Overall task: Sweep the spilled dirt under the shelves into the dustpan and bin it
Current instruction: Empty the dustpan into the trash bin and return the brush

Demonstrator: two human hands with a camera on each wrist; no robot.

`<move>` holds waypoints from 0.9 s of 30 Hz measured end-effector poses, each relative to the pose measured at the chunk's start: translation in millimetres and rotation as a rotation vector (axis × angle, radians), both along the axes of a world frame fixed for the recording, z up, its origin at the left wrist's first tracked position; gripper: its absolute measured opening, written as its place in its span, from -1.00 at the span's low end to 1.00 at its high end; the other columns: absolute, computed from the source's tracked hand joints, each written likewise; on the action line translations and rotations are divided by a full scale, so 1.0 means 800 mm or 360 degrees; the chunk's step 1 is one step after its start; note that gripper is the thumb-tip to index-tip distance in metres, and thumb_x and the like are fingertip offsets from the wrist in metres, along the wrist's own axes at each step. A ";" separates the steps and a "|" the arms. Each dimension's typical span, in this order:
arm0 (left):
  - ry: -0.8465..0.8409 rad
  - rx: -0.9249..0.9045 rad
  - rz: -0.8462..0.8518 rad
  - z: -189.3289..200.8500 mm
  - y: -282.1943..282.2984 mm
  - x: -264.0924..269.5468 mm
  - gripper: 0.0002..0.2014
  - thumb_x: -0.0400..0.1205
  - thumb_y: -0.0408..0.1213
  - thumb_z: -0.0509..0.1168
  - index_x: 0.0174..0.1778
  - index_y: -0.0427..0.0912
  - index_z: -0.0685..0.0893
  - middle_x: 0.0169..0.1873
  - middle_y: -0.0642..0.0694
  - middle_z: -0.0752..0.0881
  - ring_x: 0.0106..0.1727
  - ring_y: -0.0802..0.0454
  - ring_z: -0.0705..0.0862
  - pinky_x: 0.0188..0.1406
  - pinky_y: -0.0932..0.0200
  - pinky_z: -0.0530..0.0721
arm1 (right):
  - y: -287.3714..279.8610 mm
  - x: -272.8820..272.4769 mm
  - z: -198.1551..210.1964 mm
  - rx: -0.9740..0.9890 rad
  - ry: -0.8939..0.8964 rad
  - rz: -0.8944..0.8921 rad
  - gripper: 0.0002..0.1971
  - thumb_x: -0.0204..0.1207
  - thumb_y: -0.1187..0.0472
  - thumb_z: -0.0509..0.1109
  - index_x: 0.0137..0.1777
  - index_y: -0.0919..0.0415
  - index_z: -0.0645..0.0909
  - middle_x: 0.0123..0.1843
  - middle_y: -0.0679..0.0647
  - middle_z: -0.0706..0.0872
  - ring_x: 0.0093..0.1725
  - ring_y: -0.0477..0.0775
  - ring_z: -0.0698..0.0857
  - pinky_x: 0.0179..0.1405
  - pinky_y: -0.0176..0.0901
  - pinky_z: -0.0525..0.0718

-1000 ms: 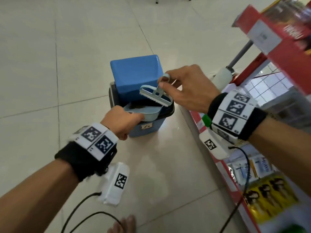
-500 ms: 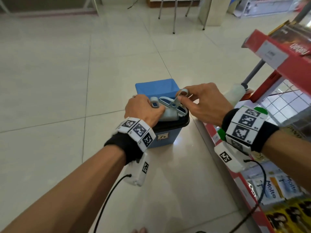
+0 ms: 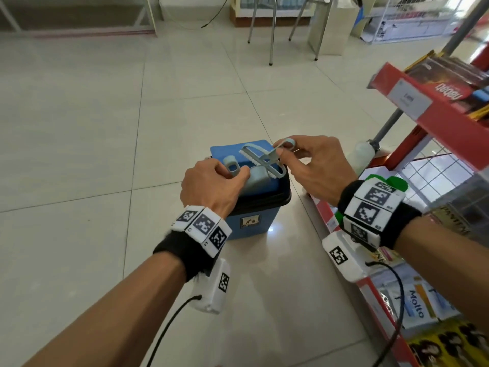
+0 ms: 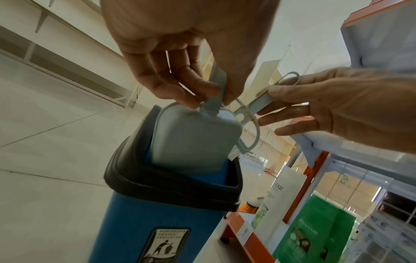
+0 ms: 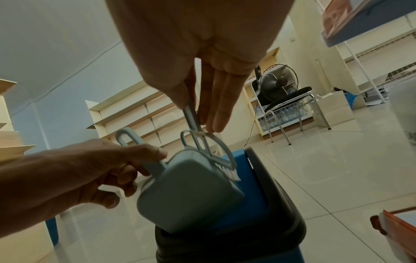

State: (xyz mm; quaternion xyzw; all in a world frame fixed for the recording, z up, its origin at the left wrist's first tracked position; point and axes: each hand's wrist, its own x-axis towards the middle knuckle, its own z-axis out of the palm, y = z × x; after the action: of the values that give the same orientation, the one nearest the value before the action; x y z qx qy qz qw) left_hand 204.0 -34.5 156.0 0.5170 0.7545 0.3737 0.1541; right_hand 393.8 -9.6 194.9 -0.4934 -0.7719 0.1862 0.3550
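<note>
Nearest the camera, the left hand (image 3: pixel 211 185) pinches the handle of the pale dustpan (image 4: pixel 193 138), which is tipped steeply, mouth down, inside the open top of the blue bin (image 3: pixel 251 221); the right hand (image 3: pixel 312 168) pinches the stem of the small brush (image 3: pixel 264 161) between thumb and fingertips, its white bristles at the upper edge of the dustpan. No dirt shows in any view, so whether the dustpan has emptied cannot be told. The likely trouble: the light two-finger hold on the brush could slip and drop it into the bin, and a hard flick of the bristles might scatter dirt past the black liner (image 4: pixel 171 186) onto the floor (image 3: pixel 105 128); pressing down on the dustpan could also tip the small bin over. On the bin's front sits a sticker (image 4: pixel 164 245) of a figure binning rubbish, its wording too blurred to read. Just beside, the shelves (image 3: pixel 423 102) carry packets marked "Molto" (image 3: pixel 416 304), and higher up a brown pack whose upside-down print is unclear
</note>
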 end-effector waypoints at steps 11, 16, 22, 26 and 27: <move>-0.0176 0.0248 0.0162 -0.011 -0.021 -0.002 -0.58 0.31 0.29 0.44 -0.47 -0.01 0.61 -0.55 0.19 0.67 -0.44 0.23 0.68 -0.36 0.22 0.67 | -0.009 0.001 -0.005 0.0052 0.0034 0.0036 -0.85 0.64 0.20 0.41 0.05 0.21 0.80 -0.08 -0.03 0.86 -0.08 -0.09 0.83 0.10 -0.10 0.78; -0.0145 0.0192 0.0144 -0.010 -0.027 -0.006 -0.61 0.36 0.28 0.42 -0.40 0.00 0.68 -0.47 0.15 0.73 -0.35 0.12 0.73 -0.27 0.12 0.74 | -0.010 0.004 -0.002 0.0017 0.0024 0.0035 -0.85 0.64 0.18 0.41 0.03 0.19 0.80 -0.09 -0.04 0.86 -0.08 -0.12 0.83 0.10 -0.07 0.78; -0.0132 0.0128 0.0090 -0.014 -0.036 -0.006 -0.62 0.38 0.28 0.39 -0.27 0.02 0.79 -0.39 0.13 0.78 -0.29 0.10 0.75 -0.20 0.06 0.78 | -0.015 0.003 -0.006 0.0013 0.0011 0.0046 -0.85 0.65 0.18 0.39 0.00 0.19 0.79 -0.11 -0.03 0.86 -0.12 -0.11 0.83 0.06 -0.05 0.78; -0.0132 0.0034 0.0031 -0.008 -0.042 -0.007 -0.62 0.38 0.27 0.38 -0.24 0.02 0.80 -0.33 0.13 0.80 -0.25 0.09 0.76 -0.20 0.09 0.77 | -0.022 0.003 -0.009 -0.0048 -0.0066 0.0035 -0.84 0.64 0.14 0.38 -0.02 0.13 0.79 -0.12 -0.06 0.85 -0.14 -0.11 0.82 0.06 0.01 0.78; -0.0134 -0.0012 0.0003 -0.006 -0.041 -0.006 -0.64 0.38 0.25 0.38 -0.23 0.02 0.80 -0.32 0.12 0.80 -0.24 0.07 0.76 -0.18 0.08 0.77 | -0.023 0.005 -0.009 -0.0041 -0.0071 0.0018 -0.84 0.64 0.13 0.38 -0.02 0.12 0.79 -0.12 -0.07 0.85 -0.14 -0.10 0.82 0.05 0.04 0.78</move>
State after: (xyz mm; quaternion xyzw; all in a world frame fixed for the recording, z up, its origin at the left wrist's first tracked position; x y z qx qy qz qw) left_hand 198.9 -67.7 150.9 0.4995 0.7493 0.3925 0.1872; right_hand 397.8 -28.3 187.6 -0.4976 -0.7799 0.1872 0.3303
